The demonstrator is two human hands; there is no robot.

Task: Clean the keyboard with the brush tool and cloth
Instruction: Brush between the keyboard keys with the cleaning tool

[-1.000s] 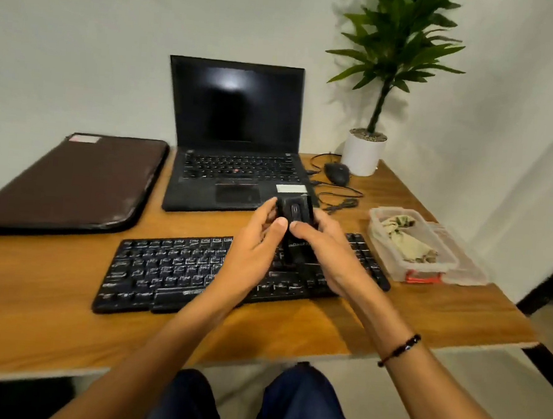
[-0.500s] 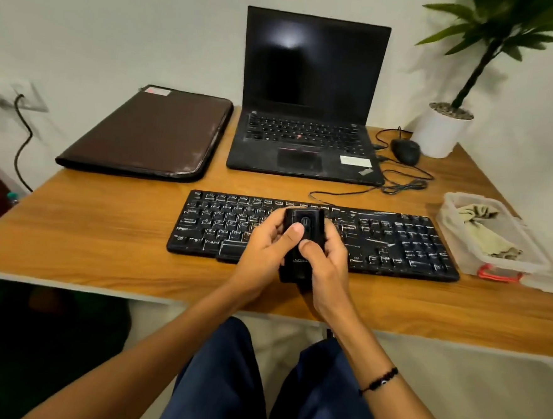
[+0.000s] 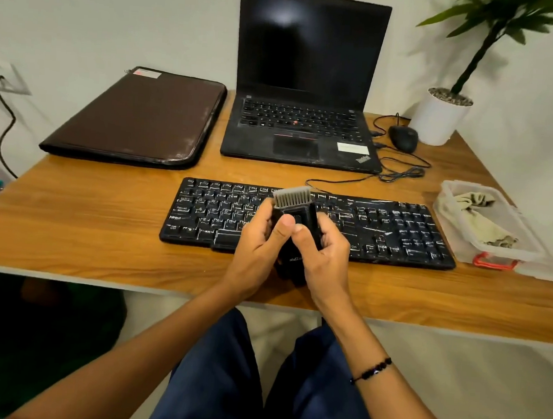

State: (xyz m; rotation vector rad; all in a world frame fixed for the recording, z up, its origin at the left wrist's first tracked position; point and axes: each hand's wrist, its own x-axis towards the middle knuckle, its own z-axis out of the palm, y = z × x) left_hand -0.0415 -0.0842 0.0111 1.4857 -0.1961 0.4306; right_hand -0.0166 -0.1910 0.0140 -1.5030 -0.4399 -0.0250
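Note:
A dusty black keyboard (image 3: 382, 228) lies across the wooden desk (image 3: 87, 229) near its front edge. Above its middle I hold a black brush tool (image 3: 296, 210) upright with both hands; grey bristles stick out of its top end. My left hand (image 3: 260, 241) grips its left side with the thumb on the front face. My right hand (image 3: 325, 258) wraps the right side and lower body. A beige cloth (image 3: 483, 223) lies crumpled in a clear plastic box (image 3: 456, 235) at the desk's right edge.
An open black laptop (image 3: 304, 80) stands behind the keyboard. A brown sleeve (image 3: 137, 117) lies at the back left. A wired mouse (image 3: 403, 138) and a white plant pot (image 3: 440, 117) sit at the back right, with cables (image 3: 399, 172) between laptop and keyboard.
Grey bristles now stick out of the tool's top, where none showed before. The view has shifted, and my hands hold the tool closer to the desk's front edge.

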